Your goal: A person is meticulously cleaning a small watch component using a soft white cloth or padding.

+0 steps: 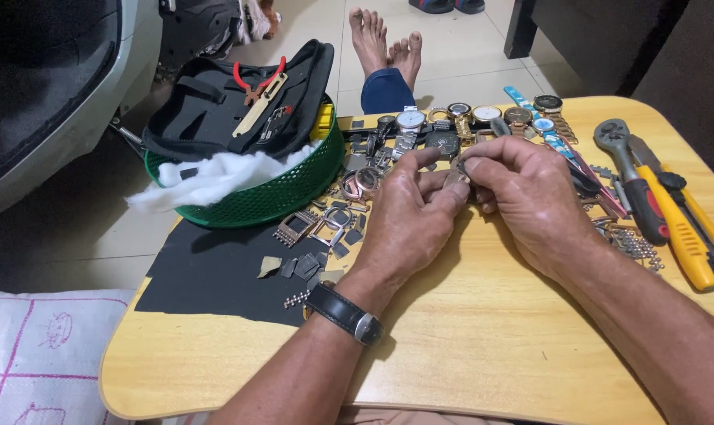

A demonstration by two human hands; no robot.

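My left hand [408, 216] and my right hand [522, 189] meet over the middle of a small wooden table [483, 338]. Together they pinch a small round metal watch part [457, 175] between their fingertips. A black wristwatch [345, 313] is strapped on my left wrist. Just beyond the hands lies a row of wristwatches [483, 116] with metal bands, and loose watch cases and square parts [325, 228] are scattered to the left of my left hand.
A green mesh basket [286, 193] at the table's left holds white cotton wool, a black tool pouch and red-handled pliers [256, 79]. A black mat [215, 271] covers the left part. Yellow and red hand tools [672, 212] lie at right. Bare feet [384, 39] rest beyond.
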